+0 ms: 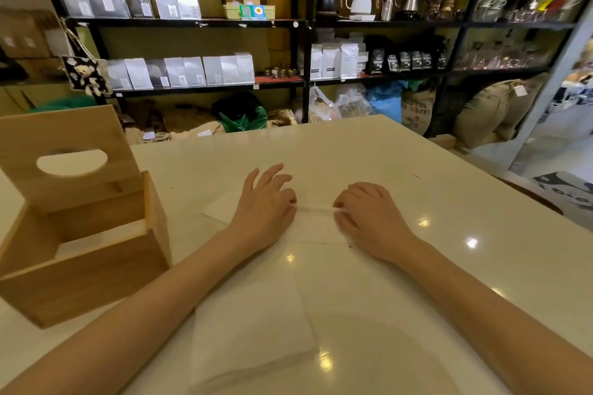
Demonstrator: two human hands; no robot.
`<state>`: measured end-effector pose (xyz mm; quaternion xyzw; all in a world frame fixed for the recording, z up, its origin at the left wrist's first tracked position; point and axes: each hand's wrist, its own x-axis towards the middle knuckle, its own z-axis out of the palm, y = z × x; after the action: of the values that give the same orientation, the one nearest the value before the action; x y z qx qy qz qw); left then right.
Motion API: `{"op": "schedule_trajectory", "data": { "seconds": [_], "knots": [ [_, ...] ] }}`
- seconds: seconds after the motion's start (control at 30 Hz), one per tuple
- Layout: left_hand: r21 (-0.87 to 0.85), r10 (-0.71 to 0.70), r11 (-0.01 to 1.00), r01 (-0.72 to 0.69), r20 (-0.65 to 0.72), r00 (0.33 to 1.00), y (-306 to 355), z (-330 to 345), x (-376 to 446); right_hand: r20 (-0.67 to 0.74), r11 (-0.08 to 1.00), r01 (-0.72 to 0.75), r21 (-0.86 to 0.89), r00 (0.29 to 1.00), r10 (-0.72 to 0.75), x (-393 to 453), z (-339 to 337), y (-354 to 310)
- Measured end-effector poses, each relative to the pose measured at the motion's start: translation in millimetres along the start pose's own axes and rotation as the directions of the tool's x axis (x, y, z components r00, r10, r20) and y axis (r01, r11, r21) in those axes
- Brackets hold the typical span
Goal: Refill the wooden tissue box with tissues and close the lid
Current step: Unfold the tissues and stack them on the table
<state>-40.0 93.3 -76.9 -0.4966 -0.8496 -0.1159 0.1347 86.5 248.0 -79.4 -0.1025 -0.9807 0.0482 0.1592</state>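
Note:
The wooden tissue box (96,263) stands at the left of the table, and white tissues show inside it. Its hinged lid (64,151), with a half-round slot, stands raised behind it. A white tissue (316,221) lies spread flat at the table's middle. My left hand (266,205) and my right hand (369,215) both rest on it, thumb and fingers pinching a raised fold between them. A thick stack of white tissues (253,327) lies nearer to me, between my forearms.
The cream table (465,202) is glossy, with light glare on it; its far edge runs past my hands and its right edge slants away. Black shelves (301,22) with bags, kettles and jars stand behind, sacks on the floor below.

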Motion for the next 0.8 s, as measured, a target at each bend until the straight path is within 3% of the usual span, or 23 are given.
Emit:
{"op": "schedule_trajectory", "data": {
  "seconds": [0.13, 0.27, 0.43, 0.53, 0.6, 0.67, 0.8],
  "knots": [
    [-0.100, -0.008, 0.995, 0.000, -0.077, 0.997, 1, -5, -4, -0.064, 0.979, -0.052, 0.195, 0.996, 0.065, 2, -5, -7],
    [-0.209, -0.040, 0.978, 0.000, -0.187, 0.981, 6, -20, -17, -0.038, 0.880, -0.114, 0.461, 0.988, 0.148, 0, -22, -14],
    [-0.412, -0.101, 0.911, -0.003, -0.231, 0.968, 10, -57, -39, -0.121, 0.820, 0.014, 0.573, 0.990, 0.067, -3, -52, -29],
    [-0.485, -0.161, 0.874, 0.015, -0.259, 0.952, 12, -82, -58, -0.086, 0.659, 0.027, 0.752, 0.995, 0.057, -10, -71, -41],
    [-0.530, -0.195, 0.847, 0.038, -0.243, 0.950, 14, -98, -71, -0.043, 0.517, 0.015, 0.856, 0.998, 0.042, -14, -79, -49],
    [-0.609, -0.259, 0.788, 0.091, -0.193, 0.946, 17, -112, -83, 0.001, 0.462, -0.008, 0.887, 1.000, 0.016, -19, -84, -58],
    [-0.805, -0.455, 0.502, 0.316, 0.065, 0.888, 17, -121, -104, 0.132, 0.385, -0.117, 0.915, 0.991, -0.013, -27, -79, -71]
  ]
}}
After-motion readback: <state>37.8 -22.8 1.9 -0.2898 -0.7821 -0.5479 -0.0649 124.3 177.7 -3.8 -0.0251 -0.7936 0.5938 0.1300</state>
